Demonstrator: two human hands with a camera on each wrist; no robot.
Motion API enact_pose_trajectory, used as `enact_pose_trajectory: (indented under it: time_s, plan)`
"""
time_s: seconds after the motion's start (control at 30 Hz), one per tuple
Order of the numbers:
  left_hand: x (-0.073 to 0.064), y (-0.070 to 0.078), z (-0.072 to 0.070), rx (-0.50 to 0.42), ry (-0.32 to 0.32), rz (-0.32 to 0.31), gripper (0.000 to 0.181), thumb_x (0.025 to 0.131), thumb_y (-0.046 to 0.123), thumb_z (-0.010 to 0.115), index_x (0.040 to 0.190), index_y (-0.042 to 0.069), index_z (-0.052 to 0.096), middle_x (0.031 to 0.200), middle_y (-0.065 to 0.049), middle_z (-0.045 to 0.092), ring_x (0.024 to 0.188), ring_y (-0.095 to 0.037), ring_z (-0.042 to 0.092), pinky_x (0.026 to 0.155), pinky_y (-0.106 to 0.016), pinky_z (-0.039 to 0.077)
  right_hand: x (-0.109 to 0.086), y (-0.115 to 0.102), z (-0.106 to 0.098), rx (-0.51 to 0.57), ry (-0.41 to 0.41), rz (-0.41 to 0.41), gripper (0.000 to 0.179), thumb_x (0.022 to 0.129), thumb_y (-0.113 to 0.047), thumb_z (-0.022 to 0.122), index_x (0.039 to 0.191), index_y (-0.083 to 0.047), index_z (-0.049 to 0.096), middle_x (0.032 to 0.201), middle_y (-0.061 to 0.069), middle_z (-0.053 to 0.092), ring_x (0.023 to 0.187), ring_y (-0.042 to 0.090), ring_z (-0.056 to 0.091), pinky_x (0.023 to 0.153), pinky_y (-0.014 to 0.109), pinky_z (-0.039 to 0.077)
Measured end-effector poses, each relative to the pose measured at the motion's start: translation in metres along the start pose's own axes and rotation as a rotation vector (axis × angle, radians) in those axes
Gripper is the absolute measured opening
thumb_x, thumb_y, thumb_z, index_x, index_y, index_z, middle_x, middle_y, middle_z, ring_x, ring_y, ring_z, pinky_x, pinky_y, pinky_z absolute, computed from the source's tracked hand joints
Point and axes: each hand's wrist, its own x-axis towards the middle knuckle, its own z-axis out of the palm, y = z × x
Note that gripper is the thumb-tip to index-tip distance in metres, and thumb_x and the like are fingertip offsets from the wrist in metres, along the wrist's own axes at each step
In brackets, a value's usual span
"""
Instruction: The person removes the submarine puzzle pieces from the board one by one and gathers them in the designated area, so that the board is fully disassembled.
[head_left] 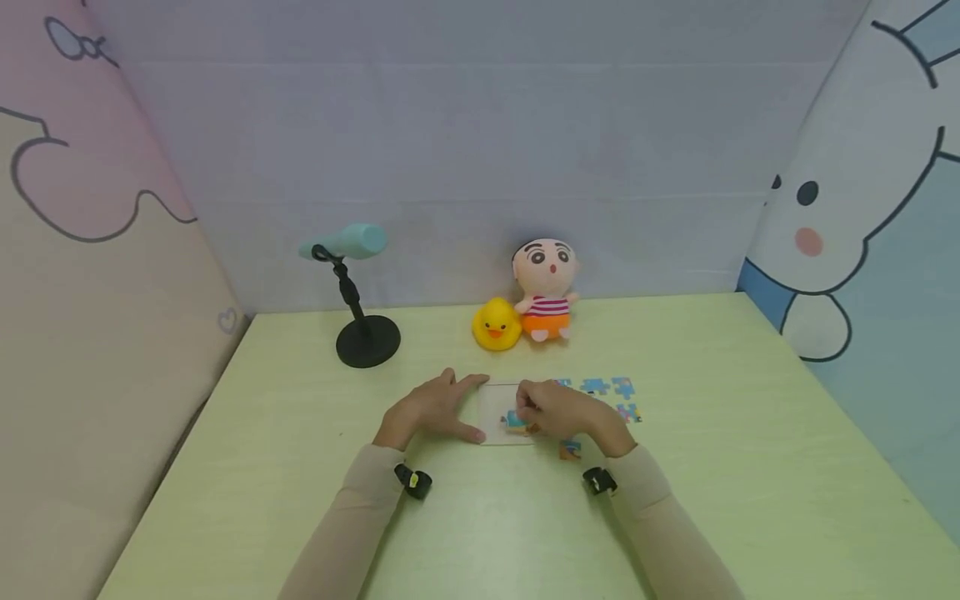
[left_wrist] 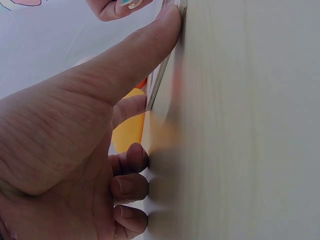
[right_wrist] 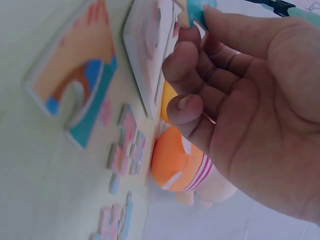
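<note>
A white puzzle board (head_left: 492,407) lies flat on the table between my hands. My left hand (head_left: 438,407) spreads thumb and index finger along the board's left side; the left wrist view shows the thumb (left_wrist: 145,42) pressing its edge, with the other fingers bent against the tabletop. Above the board, my right hand (head_left: 558,408) pinches a teal and tan puzzle piece (right_wrist: 197,12) between thumb and fingers. Near the right wrist lies a loose tan, blue and teal puzzle piece (head_left: 571,450). More pieces (head_left: 596,386) are spread to the right of the board, some partly hidden by the right hand.
Behind the board sit a yellow rubber duck (head_left: 497,325) and a plush doll (head_left: 547,287) in a striped top. At the back left, a black stand (head_left: 367,340) holds a teal hair-dryer-shaped object (head_left: 348,242). A wall (head_left: 480,167) borders the table's far edge.
</note>
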Motion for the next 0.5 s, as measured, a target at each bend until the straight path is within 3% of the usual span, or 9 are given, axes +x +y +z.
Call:
enact_pose_trajectory:
  time_s: [0.5]
  plan:
    - [0.003,-0.003,0.000,-0.006,-0.010,0.008,0.100,0.073,0.061,0.081,0.156,0.033,0.033,0.107,-0.008,0.044,0.089,-0.024,0.051,0.075,-0.036,0.044,-0.016,0.010,-0.023,0.019,0.021,0.000,0.011,0.103,-0.009,0.054,0.093,-0.007,0.051,0.080,-0.001,0.049,0.071,0.012,0.047,0.066,0.027,0.040]
